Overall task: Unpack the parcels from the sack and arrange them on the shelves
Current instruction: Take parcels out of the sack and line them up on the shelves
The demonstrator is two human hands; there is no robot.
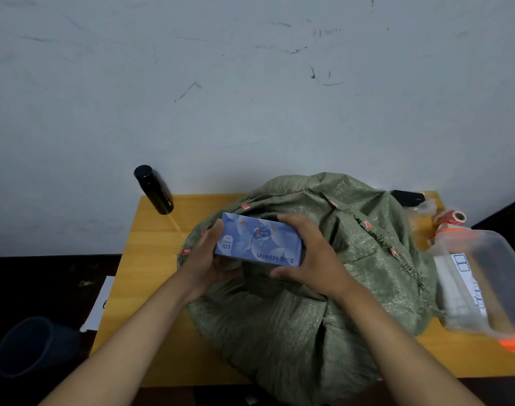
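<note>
The yellow counter (150,276) is largely covered by a green woven sack (323,288), which lies directly under the grip. A clear plastic container (479,282) with orange trim is seen well to the right of the grip, and a black bottle (154,189) stands beyond it to the left. A blue parcel (257,240) is held just above the sack's mouth, clamped at its ends by the left hand (205,259) and the right hand (312,256).
</note>
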